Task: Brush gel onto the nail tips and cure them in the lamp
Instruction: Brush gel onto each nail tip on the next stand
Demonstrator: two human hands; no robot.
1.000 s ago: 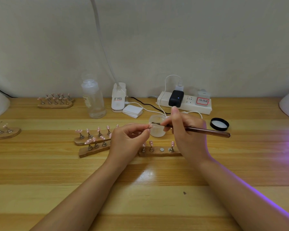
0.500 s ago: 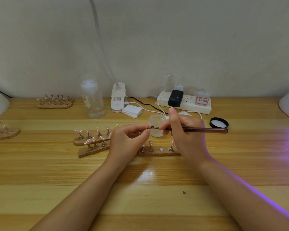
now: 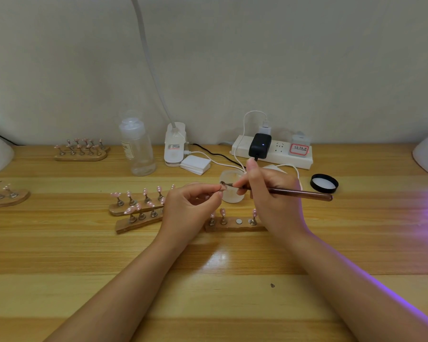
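While left hand [image 3: 190, 206] pinches a nail tip [image 3: 222, 188], right hand [image 3: 269, 193] grips the brush [image 3: 294, 193], bristles on it | gel jar [image 3: 232, 186] just behind | holder [image 3: 235, 224] below | bare table [image 3: 208, 292] up front

A glossy wooden table [image 3: 84, 255] meets a plain pale wall [image 3: 307, 58], violet light at right.

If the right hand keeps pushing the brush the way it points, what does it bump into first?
The right hand aims the brush leftward, so it would probably first meet the nail tip pinched by the left hand, which its bristles seem to touch already.
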